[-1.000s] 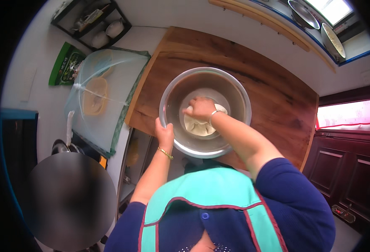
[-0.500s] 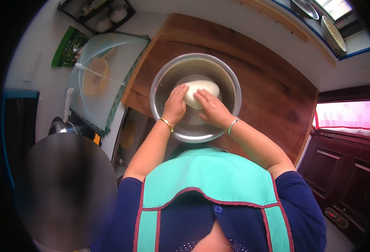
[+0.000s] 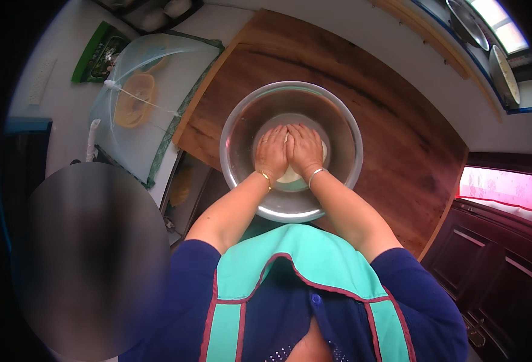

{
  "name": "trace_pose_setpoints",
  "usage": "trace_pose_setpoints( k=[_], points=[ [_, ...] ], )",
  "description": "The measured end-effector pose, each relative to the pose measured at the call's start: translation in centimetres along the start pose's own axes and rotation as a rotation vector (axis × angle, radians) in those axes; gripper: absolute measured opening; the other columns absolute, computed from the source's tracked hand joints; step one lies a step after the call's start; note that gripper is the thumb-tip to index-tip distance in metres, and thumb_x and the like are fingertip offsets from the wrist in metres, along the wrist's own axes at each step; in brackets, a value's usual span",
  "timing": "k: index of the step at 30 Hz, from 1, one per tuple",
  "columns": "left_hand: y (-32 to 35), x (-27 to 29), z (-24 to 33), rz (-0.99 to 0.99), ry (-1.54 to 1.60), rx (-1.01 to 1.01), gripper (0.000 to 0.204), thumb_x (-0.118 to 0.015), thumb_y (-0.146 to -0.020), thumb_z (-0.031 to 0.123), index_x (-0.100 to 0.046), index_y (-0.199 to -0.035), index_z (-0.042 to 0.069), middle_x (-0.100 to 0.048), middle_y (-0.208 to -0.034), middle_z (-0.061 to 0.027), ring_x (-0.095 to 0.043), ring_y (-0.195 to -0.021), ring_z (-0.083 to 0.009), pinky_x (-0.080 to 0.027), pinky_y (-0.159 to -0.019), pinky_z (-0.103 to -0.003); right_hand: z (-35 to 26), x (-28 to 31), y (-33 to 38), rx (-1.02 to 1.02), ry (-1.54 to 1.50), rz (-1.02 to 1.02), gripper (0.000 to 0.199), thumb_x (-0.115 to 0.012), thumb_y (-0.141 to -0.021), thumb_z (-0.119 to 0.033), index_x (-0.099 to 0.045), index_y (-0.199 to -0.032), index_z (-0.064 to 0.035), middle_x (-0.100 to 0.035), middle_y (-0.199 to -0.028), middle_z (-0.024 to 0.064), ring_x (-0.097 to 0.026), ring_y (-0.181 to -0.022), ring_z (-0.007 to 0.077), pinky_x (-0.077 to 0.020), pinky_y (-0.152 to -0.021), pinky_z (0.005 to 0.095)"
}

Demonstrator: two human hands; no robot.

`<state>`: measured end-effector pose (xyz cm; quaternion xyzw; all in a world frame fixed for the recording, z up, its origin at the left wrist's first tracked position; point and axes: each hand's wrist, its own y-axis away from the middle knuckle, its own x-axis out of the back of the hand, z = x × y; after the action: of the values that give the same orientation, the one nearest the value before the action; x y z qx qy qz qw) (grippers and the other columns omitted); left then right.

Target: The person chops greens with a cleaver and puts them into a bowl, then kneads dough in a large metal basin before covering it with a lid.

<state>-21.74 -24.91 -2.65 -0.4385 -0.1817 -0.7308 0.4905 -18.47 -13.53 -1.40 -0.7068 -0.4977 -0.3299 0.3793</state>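
Note:
A lump of white dough (image 3: pixel 289 175) lies at the bottom of a wide steel basin (image 3: pixel 355 152), mostly covered by my hands. Both palms rest flat on top of it, side by side, with fingers stretched out toward the basin's far wall. My left hand (image 3: pixel 271 149), with a gold bracelet at the wrist, presses on the dough's left part. Touching it along the thumbs, my right hand (image 3: pixel 305 148), with a silver bangle, presses on the right part. Neither hand is wrapped round the dough.
The basin stands on a brown wooden table (image 3: pixel 405 163). To the left, a mesh food cover (image 3: pixel 163 78) sits over an orange basket (image 3: pixel 134 102), beside a green packet (image 3: pixel 100 54). Metal pans (image 3: pixel 504 75) stand on the upper right ledge. A blurred grey oval hides the lower left.
Before, my hands were apart, cupping a rounded dough lump from its near sides. Now they have come together and lie on top, pressing it down. The view has shifted slightly.

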Motion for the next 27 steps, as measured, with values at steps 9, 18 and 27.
trace_pose_setpoints(
  k=[9,18,27],
  points=[
    [-4.6,-0.1,-2.5,0.13,-0.014,-0.166,0.039,-0.044,-0.094,0.023,-0.056,-0.122,0.001,-0.057,-0.124,-0.0209,-0.05,-0.119,-0.035,-0.034,-0.105,-0.043,0.4,-1.4,-5.0,0.051,-0.063,0.075,0.034,-0.045,-0.089,-0.025,-0.06,-0.113,-0.0077,-0.061,-0.115,0.0107,-0.053,-0.113,0.0287,-0.0349,-0.099,0.0456],
    [-0.5,15.6,-0.9,0.133,-0.098,-0.172,0.055,-0.054,-0.086,0.014,-0.039,-0.139,0.007,-0.032,-0.148,-0.0166,-0.027,-0.138,-0.0323,-0.022,-0.112,-0.046,-8.5,4.9,-4.4,0.146,-0.419,-0.127,0.046,-0.046,-0.085,-0.006,-0.048,-0.131,-0.0045,-0.05,-0.132,0.0174,-0.049,-0.121,0.0327,-0.0405,-0.101,0.0405],
    [14.0,33.1,-7.1,0.679,0.01,0.003,0.051,-0.055,-0.082,0.0,-0.046,-0.133,0.003,-0.047,-0.135,-0.0191,-0.044,-0.127,-0.0344,-0.037,-0.105,-0.04,-34.0,3.3,-1.6,0.662,-0.72,-0.253,0.042,-0.051,-0.085,0.001,-0.053,-0.126,-0.0037,-0.06,-0.12,0.0142,-0.063,-0.106,0.0242,-0.0501,-0.088,0.0322]
  ],
)
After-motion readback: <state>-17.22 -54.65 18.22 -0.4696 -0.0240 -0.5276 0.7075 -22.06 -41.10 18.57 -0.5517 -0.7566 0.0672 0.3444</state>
